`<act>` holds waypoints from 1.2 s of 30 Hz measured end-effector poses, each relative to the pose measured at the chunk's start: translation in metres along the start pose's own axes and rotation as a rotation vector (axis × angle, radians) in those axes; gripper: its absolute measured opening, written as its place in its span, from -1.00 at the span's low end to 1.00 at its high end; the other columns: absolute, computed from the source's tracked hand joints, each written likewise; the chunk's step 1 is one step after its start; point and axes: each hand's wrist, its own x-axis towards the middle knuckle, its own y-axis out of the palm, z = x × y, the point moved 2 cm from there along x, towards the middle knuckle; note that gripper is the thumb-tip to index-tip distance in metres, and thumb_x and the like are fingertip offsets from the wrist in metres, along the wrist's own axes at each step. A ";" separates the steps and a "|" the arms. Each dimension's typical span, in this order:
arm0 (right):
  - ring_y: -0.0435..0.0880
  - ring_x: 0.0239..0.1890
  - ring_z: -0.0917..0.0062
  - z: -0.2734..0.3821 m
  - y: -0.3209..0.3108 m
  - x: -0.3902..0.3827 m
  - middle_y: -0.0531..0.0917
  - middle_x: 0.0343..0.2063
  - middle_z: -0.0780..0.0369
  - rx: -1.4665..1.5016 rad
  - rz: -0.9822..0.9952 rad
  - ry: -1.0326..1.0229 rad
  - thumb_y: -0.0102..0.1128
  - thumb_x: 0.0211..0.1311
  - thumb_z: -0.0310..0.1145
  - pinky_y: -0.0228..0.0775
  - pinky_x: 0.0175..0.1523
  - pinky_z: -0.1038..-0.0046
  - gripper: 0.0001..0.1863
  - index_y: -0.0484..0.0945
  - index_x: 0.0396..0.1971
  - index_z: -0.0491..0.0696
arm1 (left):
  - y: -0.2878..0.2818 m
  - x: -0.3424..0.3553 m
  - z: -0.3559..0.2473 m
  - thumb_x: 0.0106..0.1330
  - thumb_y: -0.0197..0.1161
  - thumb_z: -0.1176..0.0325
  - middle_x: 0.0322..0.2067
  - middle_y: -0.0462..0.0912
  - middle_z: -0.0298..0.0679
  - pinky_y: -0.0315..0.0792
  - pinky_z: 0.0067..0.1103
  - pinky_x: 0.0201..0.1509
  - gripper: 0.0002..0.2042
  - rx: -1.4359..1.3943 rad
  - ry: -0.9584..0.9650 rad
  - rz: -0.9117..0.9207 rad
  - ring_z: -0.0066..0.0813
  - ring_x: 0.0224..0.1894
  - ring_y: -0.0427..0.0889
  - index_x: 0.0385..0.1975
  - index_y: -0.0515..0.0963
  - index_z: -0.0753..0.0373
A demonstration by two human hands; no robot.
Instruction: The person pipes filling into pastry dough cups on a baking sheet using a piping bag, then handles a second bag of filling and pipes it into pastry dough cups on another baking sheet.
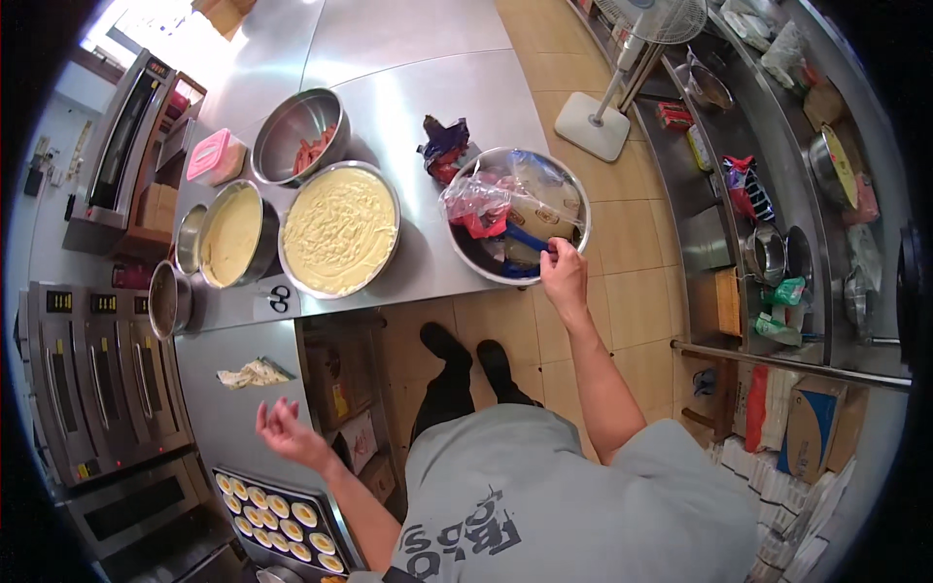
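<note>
At the counter's right end stands a wide steel bowl (581, 185) with clear and red plastic packaging (479, 199) in it. My right hand (564, 267) reaches over its near rim, fingers closed on a blue strip-like handle (526, 236); what this belongs to is hidden in the bowl. My left hand (292, 434) hovers by the lower counter, fingers loosely bent and apart, holding nothing. Closest to it lies a crumpled patterned cloth or bag (255, 373). Below that hand is a dark tray (231, 518) with several round, yellow-centred pastries in light cups.
Bowls of pale yellow cream (340, 228) and smooth batter (229, 236) stand left on the counter, with a bowl of pink pieces (309, 151), a pink-lidded tub (216, 157) and scissors (279, 299). A dark wrapper (444, 148) sits behind the steel bowl. Ovens (102, 374) line the left; shelves and a fan (595, 126) stand right.
</note>
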 end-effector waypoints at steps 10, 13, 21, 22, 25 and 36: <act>0.47 0.32 0.04 0.010 0.020 0.036 0.50 0.25 -0.13 -0.352 -0.119 -0.175 0.22 0.27 -0.46 0.31 0.42 0.21 -0.50 0.46 0.20 -0.33 | 0.245 -0.029 -0.065 0.42 0.30 0.49 -0.18 0.71 -0.21 0.60 -0.57 -0.06 -0.74 -0.148 0.114 0.883 -0.51 -0.21 0.70 0.06 0.55 0.32; 0.43 0.36 0.06 0.013 0.027 0.043 0.47 0.28 -0.12 -0.489 -0.100 -0.232 0.20 0.28 -0.49 0.26 0.47 0.22 -0.47 0.43 0.24 -0.31 | 0.329 -0.042 -0.099 0.33 0.40 0.42 -0.20 0.71 -0.20 0.61 -0.54 -0.08 -0.79 -0.103 0.279 1.208 -0.41 -0.21 0.74 -0.06 0.68 0.21; 0.34 0.43 0.05 0.022 0.026 0.038 0.48 0.29 -0.10 -0.427 -0.021 -0.301 0.19 0.29 -0.51 0.23 0.49 0.21 -0.49 0.43 0.24 -0.30 | 0.505 -0.103 -0.061 0.03 0.53 0.31 -0.16 0.69 -0.17 0.61 -0.34 0.00 -0.80 0.518 0.916 1.456 -0.14 -0.08 0.69 -0.34 0.75 0.14; 0.33 0.44 0.04 0.022 0.028 0.037 0.46 0.30 -0.11 -0.378 -0.009 -0.288 0.19 0.31 -0.50 0.21 0.50 0.20 -0.49 0.42 0.25 -0.29 | 0.515 -0.103 -0.062 0.05 0.50 0.29 -0.15 0.68 -0.18 0.60 -0.31 0.00 -0.83 0.525 0.947 1.463 -0.13 -0.06 0.68 -0.36 0.75 0.14; 0.30 0.45 0.00 0.024 0.031 0.045 0.43 0.32 -0.12 -0.277 0.019 -0.242 0.18 0.34 -0.47 0.17 0.52 0.17 -0.48 0.40 0.27 -0.29 | 0.532 -0.110 -0.068 0.09 0.44 0.25 -0.15 0.67 -0.21 0.59 -0.25 0.00 -0.86 0.546 1.008 1.497 -0.11 -0.01 0.67 -0.41 0.75 0.13; 0.39 0.36 0.11 0.041 0.054 0.132 0.48 0.22 0.00 -0.578 -0.168 -0.233 0.39 0.14 -0.26 0.26 0.42 0.14 -0.37 0.48 0.20 -0.23 | 0.513 -0.092 -0.109 0.14 0.41 0.31 -0.11 0.65 -0.25 0.36 -0.30 0.19 -0.90 0.262 0.917 1.456 -0.20 0.09 0.57 -0.41 0.69 0.15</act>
